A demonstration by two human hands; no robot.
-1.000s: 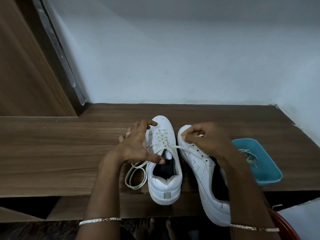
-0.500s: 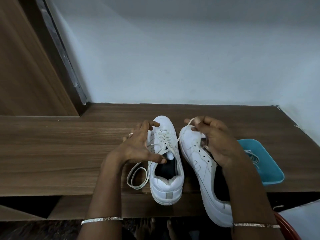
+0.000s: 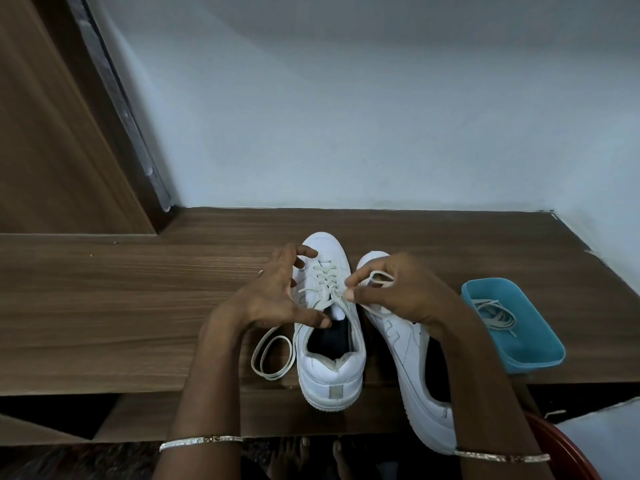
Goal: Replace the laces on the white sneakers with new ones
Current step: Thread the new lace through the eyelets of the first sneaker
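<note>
While threaded through the left sneaker (image 3: 329, 327) on the table (image 3: 138, 306), lace (image 3: 323, 282) pinched in right hand (image 3: 398, 292) fingers; left hand (image 3: 273, 296) spread open against the shoe's side. Beside: second sneaker (image 3: 412, 375), unlaced. Farther right: teal tray (image 3: 533, 355) with another lace (image 3: 495, 315).

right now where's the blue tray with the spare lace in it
In the head view the blue tray sits on the right side of the wooden shelf, near its front edge, just right of the right hand and the unlaced sneaker.
</note>
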